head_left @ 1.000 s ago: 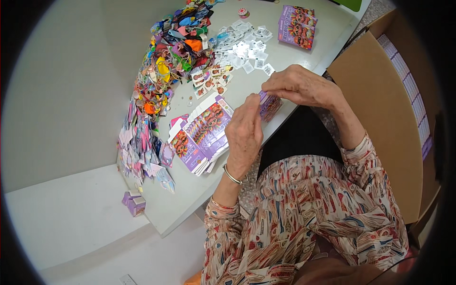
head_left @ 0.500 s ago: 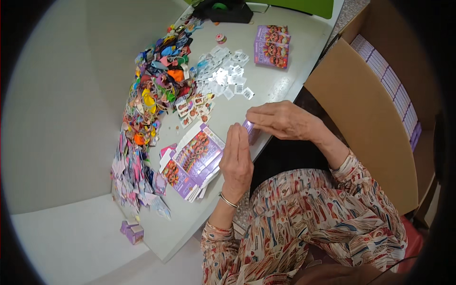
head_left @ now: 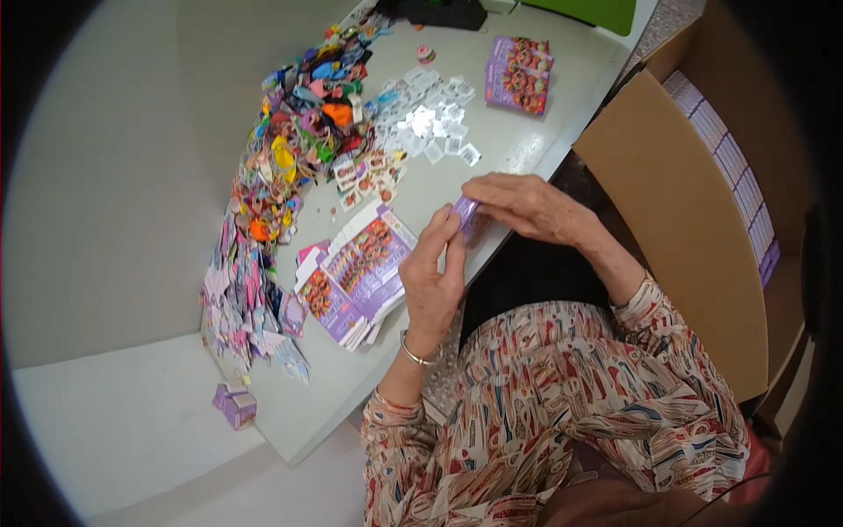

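A small purple box [head_left: 470, 220] stands at the table's near edge between my two hands. My left hand [head_left: 434, 270] closes on its left side, fingers and thumb pressed to the box. My right hand [head_left: 527, 205] lies along its right side, fingers together and thumb against it. Just left of my left hand is a stack of flat, unfolded purple cartons [head_left: 364, 277] with colourful printed pictures. Finished-looking purple boxes [head_left: 520, 75] stand together at the far right of the table.
A long heap of colourful small toys [head_left: 307, 132] and shiny packets [head_left: 250, 299] lines the wall side. White printed slips [head_left: 426, 114] and picture stickers [head_left: 364, 180] lie mid-table. An open cardboard carton [head_left: 672, 228] packed with purple boxes stands right. More purple boxes [head_left: 235, 406] sit at lower left.
The view has shifted slightly. My left hand's fingers have bent from lying straight along the box to gripping it, and more of the box's top shows. My right hand stays at its side.
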Action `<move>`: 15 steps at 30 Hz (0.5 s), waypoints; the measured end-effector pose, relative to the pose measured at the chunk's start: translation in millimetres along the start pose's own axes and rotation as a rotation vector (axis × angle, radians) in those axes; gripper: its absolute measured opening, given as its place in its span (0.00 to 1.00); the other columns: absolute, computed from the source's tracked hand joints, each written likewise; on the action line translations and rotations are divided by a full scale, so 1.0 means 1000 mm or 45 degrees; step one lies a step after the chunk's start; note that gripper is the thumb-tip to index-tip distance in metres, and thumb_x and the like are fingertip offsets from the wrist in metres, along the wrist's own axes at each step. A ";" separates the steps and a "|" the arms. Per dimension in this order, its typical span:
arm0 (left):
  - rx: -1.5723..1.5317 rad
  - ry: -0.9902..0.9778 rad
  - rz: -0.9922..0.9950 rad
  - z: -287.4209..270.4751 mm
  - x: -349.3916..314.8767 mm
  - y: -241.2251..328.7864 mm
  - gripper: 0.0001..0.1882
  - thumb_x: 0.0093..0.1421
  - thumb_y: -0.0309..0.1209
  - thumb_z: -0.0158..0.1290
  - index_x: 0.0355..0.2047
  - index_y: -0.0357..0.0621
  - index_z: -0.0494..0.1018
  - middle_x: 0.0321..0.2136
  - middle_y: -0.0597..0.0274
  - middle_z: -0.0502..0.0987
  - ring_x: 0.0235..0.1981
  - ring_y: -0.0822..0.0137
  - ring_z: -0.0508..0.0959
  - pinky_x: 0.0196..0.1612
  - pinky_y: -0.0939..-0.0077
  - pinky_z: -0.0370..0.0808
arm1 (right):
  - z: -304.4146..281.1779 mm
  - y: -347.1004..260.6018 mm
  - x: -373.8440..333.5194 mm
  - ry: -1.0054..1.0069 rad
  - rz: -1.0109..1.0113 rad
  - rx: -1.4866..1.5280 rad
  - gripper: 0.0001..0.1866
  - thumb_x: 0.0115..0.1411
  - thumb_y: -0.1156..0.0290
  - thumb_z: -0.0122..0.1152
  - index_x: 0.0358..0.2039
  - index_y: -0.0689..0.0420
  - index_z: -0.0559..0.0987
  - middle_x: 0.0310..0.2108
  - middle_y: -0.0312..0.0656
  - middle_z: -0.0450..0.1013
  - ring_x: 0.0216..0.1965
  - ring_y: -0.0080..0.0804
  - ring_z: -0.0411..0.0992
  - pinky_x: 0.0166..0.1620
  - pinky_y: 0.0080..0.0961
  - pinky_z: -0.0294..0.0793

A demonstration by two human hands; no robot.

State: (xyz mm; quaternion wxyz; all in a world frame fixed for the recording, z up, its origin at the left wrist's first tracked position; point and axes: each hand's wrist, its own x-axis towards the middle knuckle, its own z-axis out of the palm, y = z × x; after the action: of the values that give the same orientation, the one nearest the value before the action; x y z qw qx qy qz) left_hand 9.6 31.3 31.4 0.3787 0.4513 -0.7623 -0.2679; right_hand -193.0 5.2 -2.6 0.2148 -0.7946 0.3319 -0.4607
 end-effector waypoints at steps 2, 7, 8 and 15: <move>-0.241 0.031 -0.134 -0.001 -0.003 -0.009 0.13 0.59 0.19 0.55 0.45 0.36 0.75 0.48 0.49 0.77 0.48 0.62 0.78 0.49 0.74 0.74 | -0.001 -0.002 0.002 0.014 -0.001 -0.020 0.18 0.57 0.80 0.58 0.49 0.64 0.72 0.42 0.51 0.73 0.41 0.49 0.74 0.43 0.35 0.76; -0.334 0.150 -0.166 0.004 -0.009 -0.009 0.14 0.58 0.19 0.55 0.46 0.36 0.75 0.50 0.50 0.76 0.48 0.63 0.78 0.50 0.75 0.74 | 0.000 -0.004 0.002 -0.008 -0.001 -0.043 0.18 0.57 0.80 0.58 0.50 0.63 0.71 0.44 0.50 0.73 0.41 0.49 0.75 0.42 0.35 0.77; -0.059 0.149 -0.046 0.005 -0.011 -0.007 0.15 0.58 0.19 0.55 0.47 0.36 0.75 0.50 0.51 0.76 0.48 0.64 0.78 0.50 0.75 0.74 | 0.000 -0.005 0.001 -0.003 0.002 -0.055 0.18 0.57 0.80 0.58 0.50 0.63 0.71 0.44 0.50 0.73 0.42 0.49 0.75 0.43 0.35 0.77; -0.287 0.063 -0.211 -0.007 -0.013 -0.007 0.14 0.60 0.19 0.53 0.47 0.35 0.76 0.48 0.52 0.78 0.45 0.68 0.78 0.46 0.78 0.74 | 0.002 -0.010 -0.006 -0.001 0.054 -0.050 0.19 0.57 0.80 0.58 0.51 0.63 0.71 0.46 0.51 0.73 0.43 0.49 0.75 0.44 0.35 0.77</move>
State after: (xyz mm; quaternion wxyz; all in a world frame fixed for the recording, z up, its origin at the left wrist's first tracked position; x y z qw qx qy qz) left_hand 22.2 39.1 25.9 0.4222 0.4738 -0.6780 -0.3710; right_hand -190.1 16.5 -0.8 0.2088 -0.7917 0.3575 -0.4492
